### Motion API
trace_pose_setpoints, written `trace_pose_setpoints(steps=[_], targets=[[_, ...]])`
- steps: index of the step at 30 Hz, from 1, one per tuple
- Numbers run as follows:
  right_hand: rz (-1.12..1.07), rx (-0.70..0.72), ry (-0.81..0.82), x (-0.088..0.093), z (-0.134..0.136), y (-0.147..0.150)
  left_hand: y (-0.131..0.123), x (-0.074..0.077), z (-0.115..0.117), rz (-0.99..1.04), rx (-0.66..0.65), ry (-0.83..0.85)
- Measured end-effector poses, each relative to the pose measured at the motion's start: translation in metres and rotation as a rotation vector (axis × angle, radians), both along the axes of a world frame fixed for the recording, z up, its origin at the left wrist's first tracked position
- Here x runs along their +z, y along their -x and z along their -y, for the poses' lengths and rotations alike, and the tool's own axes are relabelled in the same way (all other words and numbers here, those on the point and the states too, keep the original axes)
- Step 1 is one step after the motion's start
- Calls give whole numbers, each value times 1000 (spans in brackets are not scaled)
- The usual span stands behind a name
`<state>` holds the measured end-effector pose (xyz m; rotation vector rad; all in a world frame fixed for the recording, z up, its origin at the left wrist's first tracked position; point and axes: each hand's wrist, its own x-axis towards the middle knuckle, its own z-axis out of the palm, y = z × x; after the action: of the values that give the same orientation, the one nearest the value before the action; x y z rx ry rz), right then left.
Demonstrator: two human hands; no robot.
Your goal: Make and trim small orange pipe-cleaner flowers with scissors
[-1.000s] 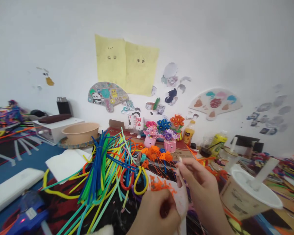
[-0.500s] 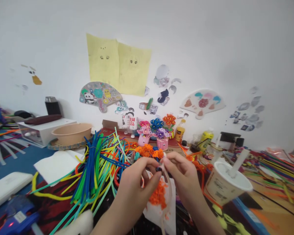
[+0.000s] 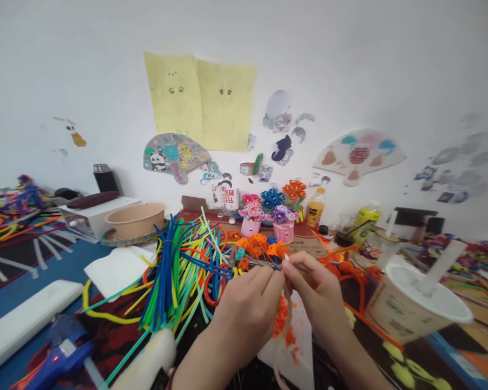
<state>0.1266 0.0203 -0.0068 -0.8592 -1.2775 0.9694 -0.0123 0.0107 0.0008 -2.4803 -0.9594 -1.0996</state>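
My right hand is closed, thumb and fingertips pinching the top of a thin pale beige strip that hangs down between the hands. My left hand is curled shut right beside it, its fingertips meeting those of the right; whatever lies inside is hidden by the back of the hand. Under the hands, orange fuzzy scraps lie on a sheet of white paper. Just beyond the fingertips sit orange fuzzy flowers.
Left of my hands lies a bundle of coloured pipe cleaners, with a blue glue gun nearer the left edge. A white cup with a straw stands at right. Small pots of fuzzy flowers line the wall.
The view has shifted, so things sit farther apart. My left hand has turned so its back faces me and its fingers curl in; a small dark thing seen at its fingertips is now hidden.
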Motion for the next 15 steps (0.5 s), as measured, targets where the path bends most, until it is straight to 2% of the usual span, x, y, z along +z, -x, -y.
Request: trace_pose_setpoints(steps=[5,15], targets=[[53,-82,-1,-4,3,-1,-8,-1,5,-102,14,2],[30,-149,-42,-2,10,0,-11,7,15,-31,-26,17]])
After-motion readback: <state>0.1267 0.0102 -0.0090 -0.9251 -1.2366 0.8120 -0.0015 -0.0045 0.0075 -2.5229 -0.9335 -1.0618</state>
